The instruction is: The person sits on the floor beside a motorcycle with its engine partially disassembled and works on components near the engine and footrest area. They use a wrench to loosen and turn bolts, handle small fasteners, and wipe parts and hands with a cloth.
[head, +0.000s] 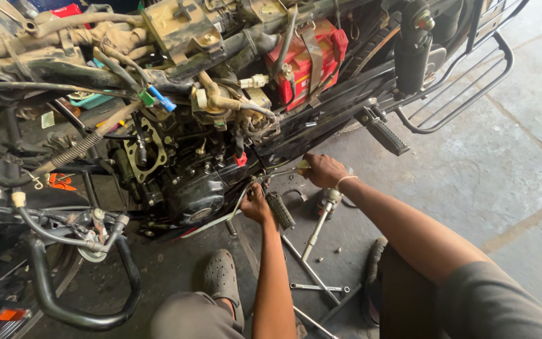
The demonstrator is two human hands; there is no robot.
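While the stripped motorcycle (177, 125) crowds everything above and to the left of both hands, the concrete floor (472, 176) to the right of the right hand lies open and bare, crossed only by seams. Just above the right hand, the black side panel (321, 125) runs as a slanted edge, and a rubber footpeg (384, 135) juts out over the floor up and to the right of it. Further right, a black tubular guard rail (465, 94) closes off the upper corner.

No real container is in reach; the nearest holder is a strapped bay well above the right hand, which carries a red battery (302, 56).

The left hand (255, 206) is curled around a thin bent metal rod (246, 191) low beside the dark engine case (196, 194), with a ribbed black footrest (280, 210) just to its right. The right hand (322, 169), a band on its wrist, is closed with its fingertips pinched on a small yellowish tool handle (302, 166) pressed to the lower edge of the side panel, close above the left hand.

Below the hands, a long socket wrench (318, 229) leans on the floor, with slim spanners (318, 287) and loose bolts lying near it. A grey clog (221, 276) sits below the left hand, beside the forearm.
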